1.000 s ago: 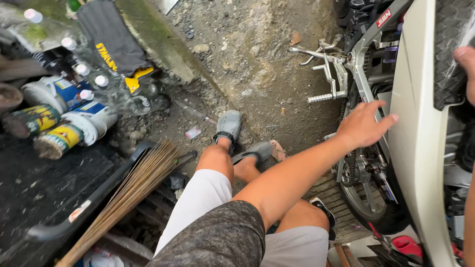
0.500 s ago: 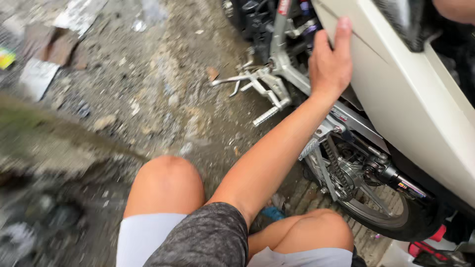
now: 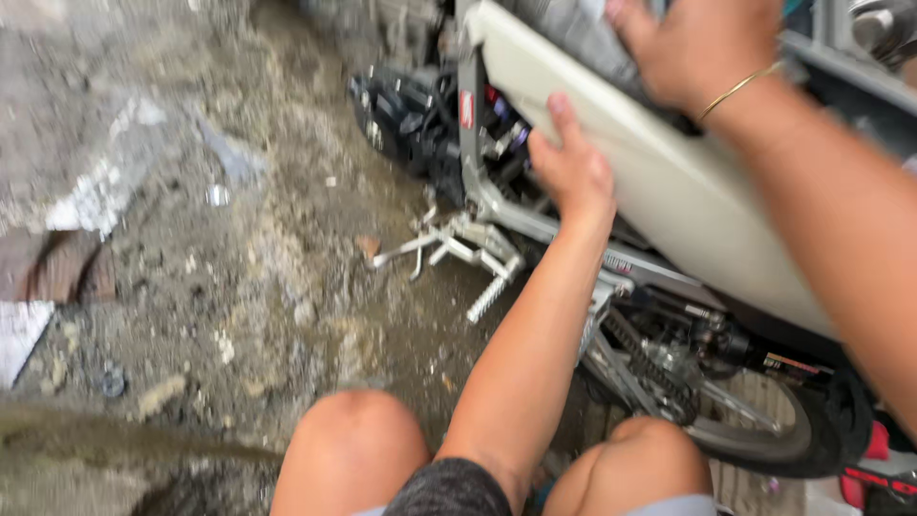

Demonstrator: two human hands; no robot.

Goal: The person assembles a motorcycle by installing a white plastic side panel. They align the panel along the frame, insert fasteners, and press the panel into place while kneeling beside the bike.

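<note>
A motorcycle lies across the right side, its white side panel (image 3: 688,201) facing me. My left hand (image 3: 573,177) reaches out from between my knees and holds the panel's lower front edge, fingers against the white surface. From the top right, my right hand (image 3: 697,48), with a thin gold bracelet on the wrist, curls over the panel's upper edge by the grey seat. It is blurred. Below the panel I see the silver footpeg bracket (image 3: 458,248), the chain (image 3: 650,354) and the rear wheel (image 3: 793,430).
I squat on rough, wet, dirty concrete (image 3: 267,287) with my bare knees (image 3: 353,440) at the bottom. The black engine parts (image 3: 411,124) sit at the top centre. Scraps of white debris (image 3: 95,201) and a rusty brown piece (image 3: 57,268) lie on the left.
My view has swung closer to the motorcycle. My left hand stays on the white panel, now at its lower front edge. My right hand has come in over the panel's top.
</note>
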